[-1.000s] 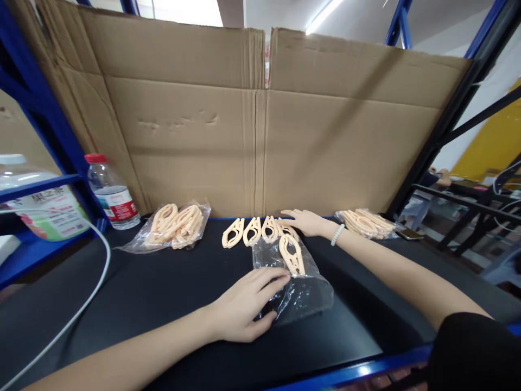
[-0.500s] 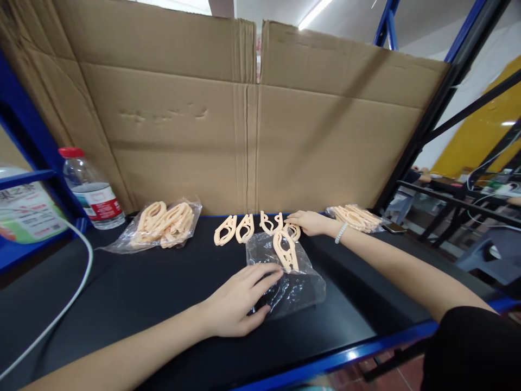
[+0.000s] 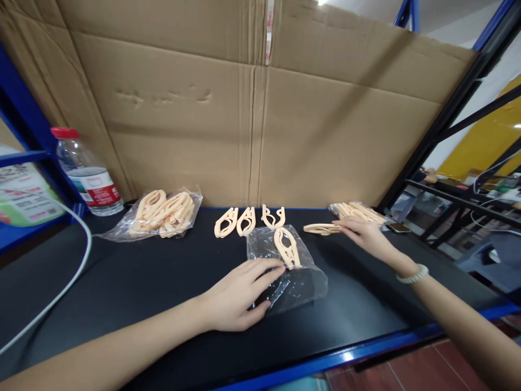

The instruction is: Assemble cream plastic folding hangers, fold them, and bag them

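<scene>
Call the clear bag (image 3: 309,290) the middle of the clock. Left hand (image 3: 244,293) sits at 8, fingers loose and spread over the bag's edge, not clenched on anything, probably just weighing down thin plastic so it doesn't slide on the black table (image 3: 175,293). Right hand (image 3: 368,239) is out at 2, fingertips pinching one end of a cream piece (image 3: 319,229) seen edge-on, a grip that I guess leaves most of it free; can't tell if it's touching the table. Another piece, the bag piece (image 3: 291,255), lies at 12 over the bag's far half, on top or tucked in, can't tell. Three loose pieces (image 3: 251,224) sit from 10 to 11, spaced out, likely for easy picking. Full bags at 10 (image 3: 163,214) and 2 (image 3: 358,209) seem parked out of the way
</scene>
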`<state>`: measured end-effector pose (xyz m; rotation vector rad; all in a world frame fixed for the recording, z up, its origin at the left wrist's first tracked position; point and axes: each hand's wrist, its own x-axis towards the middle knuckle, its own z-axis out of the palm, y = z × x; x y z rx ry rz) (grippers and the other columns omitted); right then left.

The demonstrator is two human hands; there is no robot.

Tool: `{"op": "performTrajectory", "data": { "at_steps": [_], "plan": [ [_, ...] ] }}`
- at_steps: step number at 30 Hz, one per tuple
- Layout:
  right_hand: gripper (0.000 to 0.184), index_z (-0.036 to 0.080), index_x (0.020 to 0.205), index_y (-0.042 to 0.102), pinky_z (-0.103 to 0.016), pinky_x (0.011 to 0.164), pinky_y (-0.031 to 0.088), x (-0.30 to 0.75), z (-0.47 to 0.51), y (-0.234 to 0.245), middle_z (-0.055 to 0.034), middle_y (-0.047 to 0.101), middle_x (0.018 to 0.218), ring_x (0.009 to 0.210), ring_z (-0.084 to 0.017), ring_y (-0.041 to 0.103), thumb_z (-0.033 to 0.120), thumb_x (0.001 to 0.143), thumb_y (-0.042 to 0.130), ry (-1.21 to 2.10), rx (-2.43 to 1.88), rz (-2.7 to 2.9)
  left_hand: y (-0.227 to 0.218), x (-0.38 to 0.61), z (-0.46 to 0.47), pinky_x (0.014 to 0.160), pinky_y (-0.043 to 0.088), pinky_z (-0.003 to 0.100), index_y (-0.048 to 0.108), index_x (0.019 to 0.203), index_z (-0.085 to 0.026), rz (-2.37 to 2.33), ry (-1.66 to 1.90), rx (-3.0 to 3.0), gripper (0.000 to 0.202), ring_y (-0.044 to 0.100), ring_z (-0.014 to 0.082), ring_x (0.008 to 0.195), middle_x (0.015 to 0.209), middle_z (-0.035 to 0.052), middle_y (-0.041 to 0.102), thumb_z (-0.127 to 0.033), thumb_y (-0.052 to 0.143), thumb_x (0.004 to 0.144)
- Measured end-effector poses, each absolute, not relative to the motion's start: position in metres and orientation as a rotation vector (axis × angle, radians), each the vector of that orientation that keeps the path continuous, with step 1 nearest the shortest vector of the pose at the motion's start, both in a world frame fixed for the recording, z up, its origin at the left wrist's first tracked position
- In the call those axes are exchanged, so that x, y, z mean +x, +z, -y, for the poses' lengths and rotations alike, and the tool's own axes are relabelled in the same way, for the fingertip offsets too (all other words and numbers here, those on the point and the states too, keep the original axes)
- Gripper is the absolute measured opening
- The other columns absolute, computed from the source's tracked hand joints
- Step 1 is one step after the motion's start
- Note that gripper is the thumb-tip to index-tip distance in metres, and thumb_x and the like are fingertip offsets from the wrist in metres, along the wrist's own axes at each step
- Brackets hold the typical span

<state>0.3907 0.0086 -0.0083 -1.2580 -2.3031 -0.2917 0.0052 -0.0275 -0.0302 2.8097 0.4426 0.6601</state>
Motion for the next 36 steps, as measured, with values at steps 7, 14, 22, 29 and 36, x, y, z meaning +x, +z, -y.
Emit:
{"op": "performTrajectory", "data": {
  "at_steps": [7,14,22,29,36],
  "plan": [
    [0.011,0.021,0.092,0.067,-0.031,0.068,0.056,0.358,0.072,0.026,-0.0021,0.072,0.082,0.073,-0.02,0.069,0.031,0.092,0.062,-0.628,-1.197,1.753,-0.03,0.007,0.026,0.107,0.042,0.046,0.029,0.145,-0.023,-0.45,0.655,2.799,0.069,0.045,0.0282,0.129,0.142,0.0135,0.045,-0.014,0.055,0.082],
    [0.023,0.018,0.106,0.065,-0.031,0.071,0.057,0.285,0.136,0.044,-0.0056,0.073,0.092,0.079,-0.02,0.067,0.014,0.096,0.045,-0.614,-0.685,2.448,-0.03,0.007,0.027,0.11,0.038,0.048,0.022,0.149,-0.021,-0.496,0.664,2.798,0.077,0.036,0.0294,0.135,0.147,0.0145,0.038,-0.011,0.054,0.079],
    [0.032,0.013,0.086,0.067,-0.036,0.063,0.051,0.241,0.1,0.021,-0.0137,0.068,0.09,0.07,-0.023,0.06,0.011,0.092,0.036,-0.902,-0.447,2.757,-0.027,0.007,0.028,0.113,0.033,0.048,0.019,0.149,-0.02,-0.45,0.71,2.825,0.08,0.032,0.0279,0.137,0.149,0.0134,0.037,-0.011,0.055,0.078],
    [0.028,0.009,0.081,0.067,-0.035,0.061,0.048,0.229,0.055,-0.002,-0.0118,0.063,0.079,0.067,-0.023,0.057,0.007,0.089,0.04,-1.097,-0.599,2.693,-0.029,0.006,0.028,0.113,0.033,0.047,0.023,0.146,-0.018,-0.44,0.708,2.869,0.076,0.034,0.0278,0.136,0.147,0.0137,0.04,-0.012,0.056,0.077],
    [0.025,0.004,0.079,0.068,-0.034,0.057,0.045,0.223,0.06,-0.022,-0.0117,0.059,0.067,0.059,-0.022,0.053,-0.001,0.08,0.044,-1.191,-0.843,2.545,-0.029,0.005,0.028,0.113,0.034,0.045,0.024,0.146,-0.018,-0.434,0.716,2.863,0.074,0.034,0.0258,0.137,0.148,0.0126,0.041,-0.011,0.054,0.079]
  ]
}}
